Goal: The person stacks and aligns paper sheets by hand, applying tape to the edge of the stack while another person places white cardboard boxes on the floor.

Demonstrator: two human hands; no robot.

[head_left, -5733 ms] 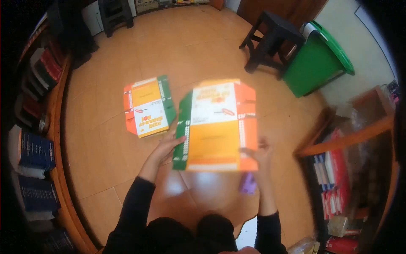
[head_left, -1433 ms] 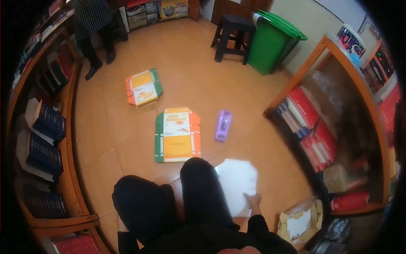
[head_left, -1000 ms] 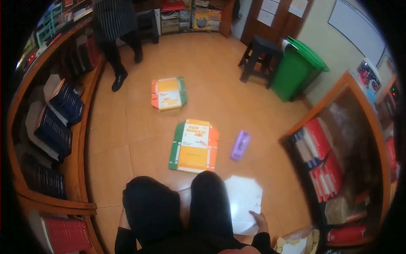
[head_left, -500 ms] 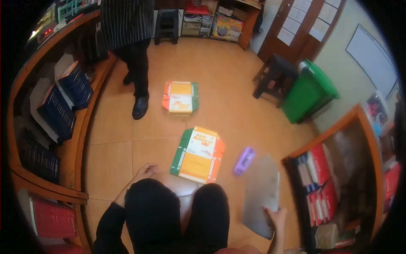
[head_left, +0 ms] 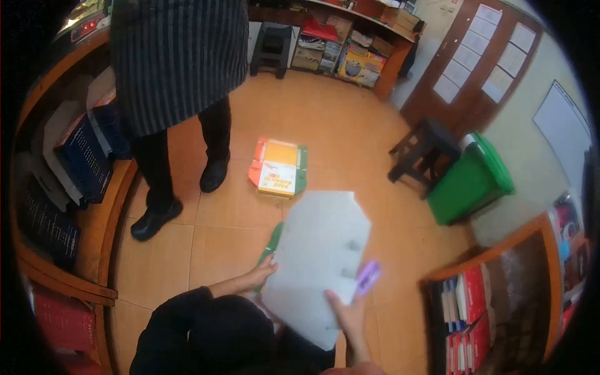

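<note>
A large pale grey sheet [head_left: 315, 259] with cut corners is held above my knees. My left hand [head_left: 261, 274] grips its left edge, fingers closed on it. At its lower right, my right hand [head_left: 345, 312] has the thumb on the sheet's face and the fingers behind the edge. Under the sheet, the green edge of a printed cardboard piece [head_left: 271, 245] shows at the left; the rest is hidden. A purple object [head_left: 367, 277] lies just right of the sheet. Farther ahead, an orange, white and green printed piece [head_left: 279, 167] rests on the floor.
A person [head_left: 178, 69] in a striped garment and dark shoes stands ahead left, beside a low shelf [head_left: 115, 231] with blue boxes. A black stool [head_left: 425, 153] and green bin [head_left: 469, 181] stand at the right, above an orange-framed shelf [head_left: 494, 256] with red items.
The grey sheet has moved from the right floor side to above my lap, covering most of the near printed piece. My left hand has taken hold of it. The person has stepped closer.
</note>
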